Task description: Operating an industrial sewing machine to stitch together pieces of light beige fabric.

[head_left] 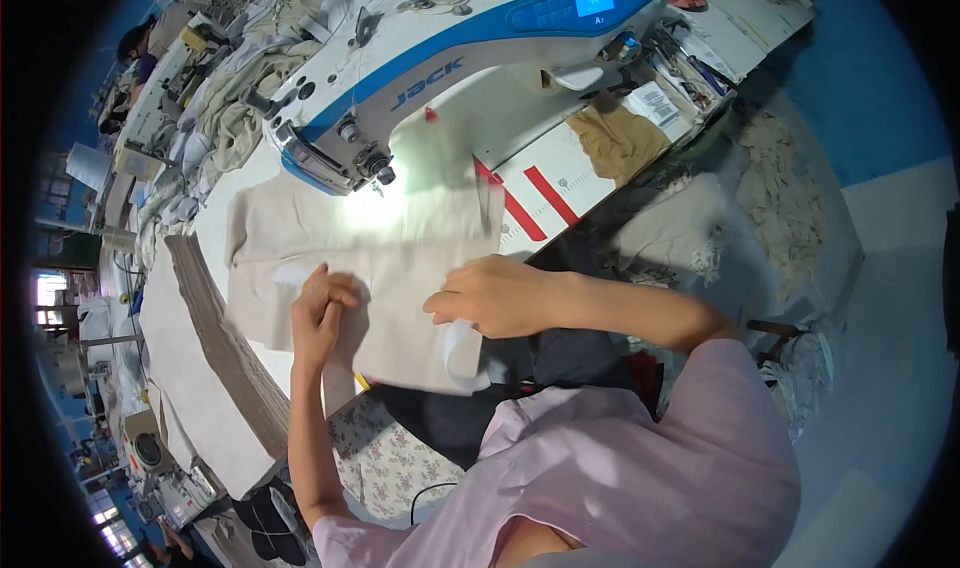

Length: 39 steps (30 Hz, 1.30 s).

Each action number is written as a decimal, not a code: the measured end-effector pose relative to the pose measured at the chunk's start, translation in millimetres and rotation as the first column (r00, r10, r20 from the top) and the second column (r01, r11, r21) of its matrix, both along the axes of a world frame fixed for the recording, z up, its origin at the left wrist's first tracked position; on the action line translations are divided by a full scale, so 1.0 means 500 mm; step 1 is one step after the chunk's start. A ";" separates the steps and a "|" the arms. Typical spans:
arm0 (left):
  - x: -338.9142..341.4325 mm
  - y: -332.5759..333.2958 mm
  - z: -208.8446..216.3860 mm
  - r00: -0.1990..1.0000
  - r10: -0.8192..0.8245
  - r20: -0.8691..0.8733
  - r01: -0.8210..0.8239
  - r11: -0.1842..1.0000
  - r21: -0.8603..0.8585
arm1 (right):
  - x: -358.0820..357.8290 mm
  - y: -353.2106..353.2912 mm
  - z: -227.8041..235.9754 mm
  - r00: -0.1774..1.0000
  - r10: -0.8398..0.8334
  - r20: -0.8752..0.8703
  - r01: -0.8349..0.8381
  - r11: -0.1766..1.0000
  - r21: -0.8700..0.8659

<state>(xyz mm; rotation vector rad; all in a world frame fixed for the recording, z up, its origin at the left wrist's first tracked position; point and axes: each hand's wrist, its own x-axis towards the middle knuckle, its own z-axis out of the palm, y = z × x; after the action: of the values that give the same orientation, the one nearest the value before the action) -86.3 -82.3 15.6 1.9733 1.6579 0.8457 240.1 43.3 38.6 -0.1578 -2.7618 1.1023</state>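
A beige cloth panel lies across the bed of a white and blue sewing machine, its upper part under the lit needle area. My left hand is closed at the left of the panel, its curled fingers gripping the cloth beside a fold. At the right, my right hand rests on the panel with bent fingers. From under it a curled white strip hangs at the cloth's near edge; the fingers seem closed on this strip. My palms hide the exact grip of both hands.
A stack of beige cut panels lies to the left. Right of the needle are red stripes on the table, a brown cloth and a tool tray. Heaped fabric fills the far left; scraps lie at the right.
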 end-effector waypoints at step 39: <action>0.329 -0.041 0.020 0.732 0.589 -0.341 -0.510 0.807 0.298 | 0.023 0.014 -0.050 0.736 -0.549 -0.396 0.658 0.719 0.225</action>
<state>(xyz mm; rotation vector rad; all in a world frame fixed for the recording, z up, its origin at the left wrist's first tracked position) 78.1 -102.8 25.5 1.8829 2.6004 0.8273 251.7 50.5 13.6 -0.7333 -2.2855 0.3995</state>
